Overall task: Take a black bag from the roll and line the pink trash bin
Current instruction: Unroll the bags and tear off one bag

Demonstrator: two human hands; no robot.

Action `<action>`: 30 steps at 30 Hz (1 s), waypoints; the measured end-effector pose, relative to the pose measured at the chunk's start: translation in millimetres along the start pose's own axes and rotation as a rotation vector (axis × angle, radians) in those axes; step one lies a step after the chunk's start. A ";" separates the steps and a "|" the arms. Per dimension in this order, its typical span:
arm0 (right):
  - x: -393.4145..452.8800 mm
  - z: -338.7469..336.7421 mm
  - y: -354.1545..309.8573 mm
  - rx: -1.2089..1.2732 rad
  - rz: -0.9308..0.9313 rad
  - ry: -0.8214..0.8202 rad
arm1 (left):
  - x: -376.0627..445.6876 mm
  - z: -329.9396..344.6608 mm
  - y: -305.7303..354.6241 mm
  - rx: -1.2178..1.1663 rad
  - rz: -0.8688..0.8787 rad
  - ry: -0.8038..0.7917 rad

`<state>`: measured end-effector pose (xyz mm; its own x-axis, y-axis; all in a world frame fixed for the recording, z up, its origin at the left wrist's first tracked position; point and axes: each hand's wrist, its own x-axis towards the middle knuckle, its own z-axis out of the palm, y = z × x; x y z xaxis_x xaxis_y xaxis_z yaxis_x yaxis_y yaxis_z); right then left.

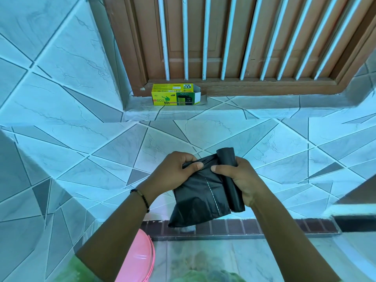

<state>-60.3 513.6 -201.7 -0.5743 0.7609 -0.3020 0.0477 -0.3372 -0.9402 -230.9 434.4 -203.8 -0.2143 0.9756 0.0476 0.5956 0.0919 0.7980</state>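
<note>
In front of a tiled wall I hold a roll of black bags [231, 180]. My right hand [239, 179] grips the rolled part, upright and slightly tilted. My left hand [177, 169] pinches the top corner of the unrolled black bag [195, 198], which hangs down flat. A dotted perforation line runs down the sheet between bag and roll. The pink trash bin [138, 259] shows only as a curved rim at the bottom, below my left forearm.
A yellow-green bin-bag box [175, 95] lies open on the tiled ledge under a brown window frame with white bars [223, 47]. A strip of dark red tiles [264, 226] edges the floor below. Green cloth fills the bottom edge.
</note>
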 end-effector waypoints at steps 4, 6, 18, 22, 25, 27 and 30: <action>-2.3 3.2 -7.3 -0.044 -0.057 0.024 | -3.0 -5.7 7.3 -0.193 -0.093 -0.112; -2.0 3.9 -11.7 -0.071 -0.086 0.022 | -5.0 -7.2 10.1 -0.283 -0.145 -0.222; 3.2 7.7 -14.1 -0.368 -0.183 -0.038 | -4.4 -6.0 13.5 -0.092 -0.103 -0.338; 4.2 10.1 -12.9 -0.419 -0.189 -0.049 | -4.1 -4.1 9.1 -0.071 -0.084 -0.335; 4.9 12.4 -11.5 -0.431 -0.197 -0.055 | -2.5 -1.5 6.2 -0.055 -0.072 -0.319; 6.6 13.4 -11.5 -0.437 -0.208 -0.037 | -3.2 3.7 4.9 -0.070 -0.073 -0.273; 10.2 10.4 -15.7 -0.415 -0.226 0.029 | -7.7 13.5 1.8 -0.206 -0.105 -0.195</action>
<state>-75.3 520.9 -188.5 -0.5848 0.8071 -0.0814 0.2506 0.0842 -0.9644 -217.7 429.8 -210.9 -0.1017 0.9847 -0.1417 0.4044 0.1710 0.8985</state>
